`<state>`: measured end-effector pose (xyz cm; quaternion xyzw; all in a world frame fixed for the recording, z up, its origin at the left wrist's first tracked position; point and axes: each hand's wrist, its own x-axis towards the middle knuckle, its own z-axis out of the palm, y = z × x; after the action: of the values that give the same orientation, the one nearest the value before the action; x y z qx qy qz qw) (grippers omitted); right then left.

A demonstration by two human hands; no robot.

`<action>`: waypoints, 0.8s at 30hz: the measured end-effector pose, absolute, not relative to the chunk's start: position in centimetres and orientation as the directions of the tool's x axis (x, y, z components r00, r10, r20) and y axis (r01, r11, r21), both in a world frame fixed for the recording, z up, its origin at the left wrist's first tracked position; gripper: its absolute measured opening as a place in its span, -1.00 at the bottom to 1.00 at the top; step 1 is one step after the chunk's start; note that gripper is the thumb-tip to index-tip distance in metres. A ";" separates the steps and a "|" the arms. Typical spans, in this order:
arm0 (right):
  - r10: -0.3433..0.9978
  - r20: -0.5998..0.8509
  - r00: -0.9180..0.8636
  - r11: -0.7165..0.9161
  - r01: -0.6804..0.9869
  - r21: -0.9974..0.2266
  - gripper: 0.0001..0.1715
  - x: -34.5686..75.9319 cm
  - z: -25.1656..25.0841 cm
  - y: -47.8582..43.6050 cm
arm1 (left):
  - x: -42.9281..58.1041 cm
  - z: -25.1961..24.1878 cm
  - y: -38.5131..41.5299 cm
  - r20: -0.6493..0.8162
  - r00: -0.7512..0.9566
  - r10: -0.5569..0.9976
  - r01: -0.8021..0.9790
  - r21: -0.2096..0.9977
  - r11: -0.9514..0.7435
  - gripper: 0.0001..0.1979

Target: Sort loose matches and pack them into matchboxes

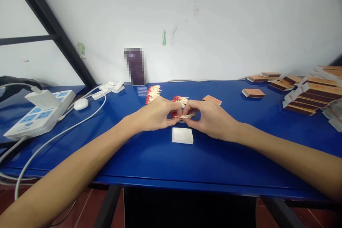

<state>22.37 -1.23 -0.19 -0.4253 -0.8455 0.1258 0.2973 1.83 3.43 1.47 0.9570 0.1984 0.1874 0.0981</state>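
Note:
Between my two hands is a small bunch of red-tipped matches [186, 116]. My left hand [161, 114] pinches them at the red heads, while my right hand [211, 118] grips the pale stick ends. Just in front of my fingers lies a white matchbox tray [182, 135], open side up. Behind my hands are a small heap of matches [181, 100] and a larger pile of matches [153, 94] to the left. An orange matchbox sleeve [212, 99] is partly hidden behind my right hand.
Several matchboxes [311, 96] are stacked at the right, with one lone matchbox [253, 93] nearer. White paper trays [110, 88] lie at the back left. A power strip [40, 114], cables and an earbud case [81, 104] occupy the left. A pixelated phone [136, 67] leans against the wall.

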 end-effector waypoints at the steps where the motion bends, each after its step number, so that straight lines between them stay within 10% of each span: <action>1: 0.800 0.378 -0.466 0.599 0.642 -0.479 -0.96 22.4 0.3 -1.7 | 1.8 1.9 3.0 0.314 0.853 0.416 0.334 0.284 -0.899 -0.95; 10: 0.797 0.139 -0.588 0.517 0.545 -0.660 -0.87 22.5 1.7 -3.6 | 1.6 3.0 0.7 0.166 0.905 0.391 0.289 0.434 -0.853 -0.94; 24: 0.744 0.241 -0.623 0.651 0.597 -0.468 -0.86 22.8 0.8 -3.1 | 1.3 2.4 1.6 0.183 0.901 0.394 0.321 0.333 -0.887 -0.81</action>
<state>22.84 -3.11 0.79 -0.3795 -0.8839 0.1740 0.2109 1.34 1.64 2.39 0.9634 0.1855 0.1237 0.1489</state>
